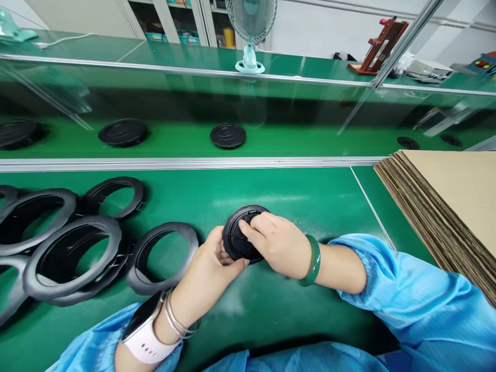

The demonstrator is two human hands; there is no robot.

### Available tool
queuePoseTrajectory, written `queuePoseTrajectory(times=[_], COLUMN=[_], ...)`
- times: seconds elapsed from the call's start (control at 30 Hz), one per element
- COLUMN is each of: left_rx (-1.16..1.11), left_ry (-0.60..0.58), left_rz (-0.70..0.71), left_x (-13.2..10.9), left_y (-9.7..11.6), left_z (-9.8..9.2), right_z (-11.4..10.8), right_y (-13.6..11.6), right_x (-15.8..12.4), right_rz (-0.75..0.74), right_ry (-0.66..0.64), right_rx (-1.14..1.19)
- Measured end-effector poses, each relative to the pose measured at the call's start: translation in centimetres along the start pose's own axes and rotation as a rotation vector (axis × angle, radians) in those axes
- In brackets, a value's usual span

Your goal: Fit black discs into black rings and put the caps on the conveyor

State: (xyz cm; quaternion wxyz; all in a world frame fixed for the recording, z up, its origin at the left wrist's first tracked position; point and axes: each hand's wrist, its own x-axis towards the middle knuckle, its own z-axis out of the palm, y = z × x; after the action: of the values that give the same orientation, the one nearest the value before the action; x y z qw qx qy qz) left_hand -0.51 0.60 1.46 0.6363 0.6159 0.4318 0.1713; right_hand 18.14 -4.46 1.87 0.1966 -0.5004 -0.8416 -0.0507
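Black disc [238,235]; green bench [302,196] — blue sleeves [403,289].

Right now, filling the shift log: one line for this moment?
left hand: holds black disc | right hand: presses on it | black rings: left | cardboard stack: right

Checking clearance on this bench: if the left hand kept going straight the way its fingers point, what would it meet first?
The left hand already touches the black round part, so that comes first, with the right hand on its far side. Depth beyond is unclear.

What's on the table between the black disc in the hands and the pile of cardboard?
Nothing but bare green table with a thin white line, between the disc and the cardboard, in the head view.
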Motion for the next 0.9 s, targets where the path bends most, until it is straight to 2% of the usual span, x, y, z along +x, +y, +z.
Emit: queuePoseTrajectory(times=[0.27, 0.33, 0.43, 0.5, 0.53, 0.6, 0.67, 0.73, 0.9], left_rx=[-0.05, -0.037, -0.056, -0.09, -0.101, -0.094, -0.051, 0.005, 0.147], left_ry=[-0.034, -0.027, 0.021, 0.052, 0.06, 0.053, 0.036, 0.014, 0.013], left_rz=[-0.037, -0.039, -0.033, -0.027, -0.025, -0.028, -0.032, -0.014, 0.107], left_x=[0.2, 0.2, 0.3, 0.4, 0.5, 0.5, 0.5, 0.3, -0.3], left_y=[-0.1, -0.3, -0.3, -0.2, -0.2, -0.2, -0.4, -0.6, -0.6], left_z=[0.0, -0.1, -0.1, -0.1, 0.0, 0.0, -0.1, -0.2, -0.4], right_z=[0.1, 0.0, -0.1, -0.1, 0.0, 0.5, 1.2, 1.7, 2.1], right_y=[-0.2, -0.1, 0.4, 1.0, 1.4, 2.1, 2.6, 2.7, 2.2], right_x=[0.5, 0.4, 0.3, 0.4, 0.4, 0.5, 0.7, 0.9, 0.9], right_rz=[0.029, 0.028, 0.018, 0.129, 0.225, 0.426, 0.548, 0.595, 0.635], right_ry=[-0.075, -0.017, 0.196, 0.337, 0.366, 0.321, 0.215, 0.173, 0.242], right_rx=[-0.082, -0.035, 0.164, 0.302, 0.359, 0.489, 0.628, 0.726, 0.826])
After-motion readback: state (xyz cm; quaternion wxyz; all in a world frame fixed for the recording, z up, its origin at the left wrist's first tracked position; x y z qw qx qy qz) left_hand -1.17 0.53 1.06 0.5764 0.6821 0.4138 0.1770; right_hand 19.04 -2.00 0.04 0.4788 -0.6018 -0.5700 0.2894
